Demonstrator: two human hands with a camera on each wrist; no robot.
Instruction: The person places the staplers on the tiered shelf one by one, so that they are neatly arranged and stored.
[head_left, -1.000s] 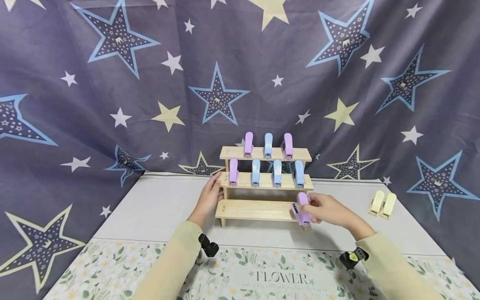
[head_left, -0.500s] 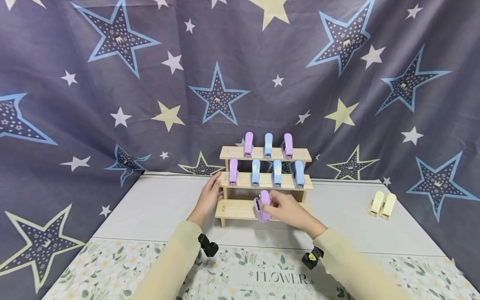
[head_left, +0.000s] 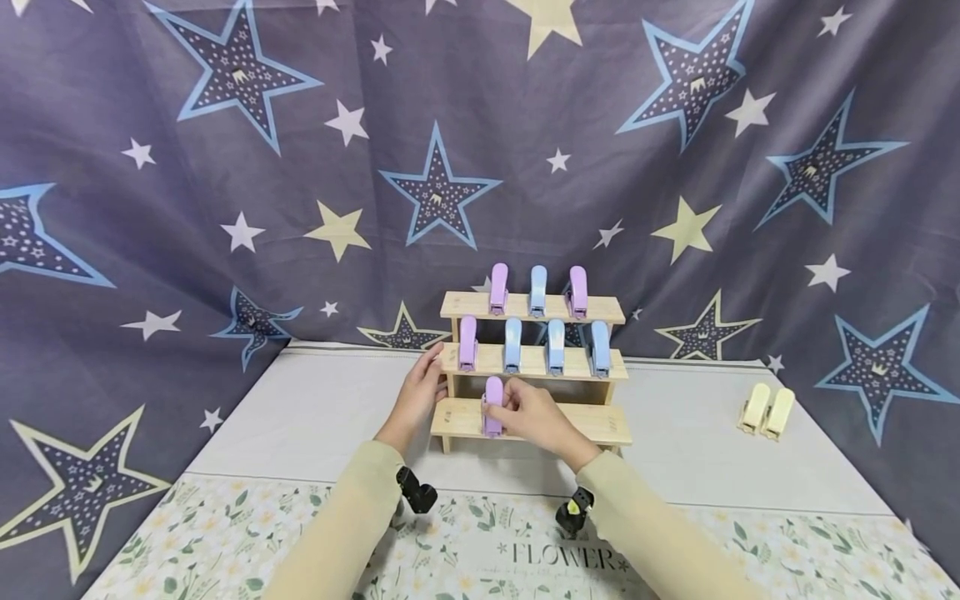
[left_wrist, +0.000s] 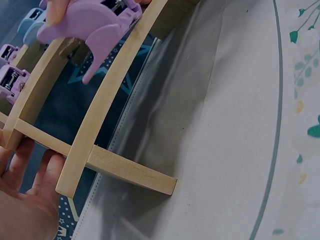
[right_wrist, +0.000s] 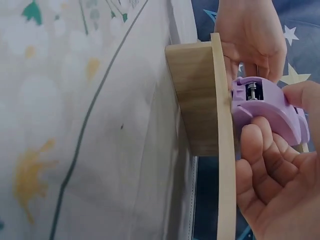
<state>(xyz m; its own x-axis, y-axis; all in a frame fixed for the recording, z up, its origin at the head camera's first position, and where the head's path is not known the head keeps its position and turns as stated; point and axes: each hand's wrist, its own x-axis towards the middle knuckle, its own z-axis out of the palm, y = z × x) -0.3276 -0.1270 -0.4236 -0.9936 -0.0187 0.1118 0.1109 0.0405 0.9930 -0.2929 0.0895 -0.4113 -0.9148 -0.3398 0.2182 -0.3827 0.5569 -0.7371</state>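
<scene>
A three-step wooden rack [head_left: 540, 423] stands on the table. My right hand [head_left: 528, 414] grips a purple stapler [head_left: 492, 405] and holds it on the left part of the bottom step; the right wrist view shows the stapler [right_wrist: 267, 110] against the step's board [right_wrist: 222, 145]. My left hand [head_left: 418, 398] holds the rack's left side [left_wrist: 40, 145], fingers around the upright. In the left wrist view the purple stapler [left_wrist: 90, 22] sits at the top. The upper steps carry purple and blue staplers [head_left: 534, 292].
Two pale yellow staplers [head_left: 765, 410] stand on the grey table [head_left: 315, 417] to the right of the rack. A flower-printed mat [head_left: 225, 542] covers the near edge. A star-patterned cloth [head_left: 225, 167] hangs behind.
My right hand carried the purple stapler leftward from the rack's right end to the left part of the bottom step. The left hand stayed on the rack's side.
</scene>
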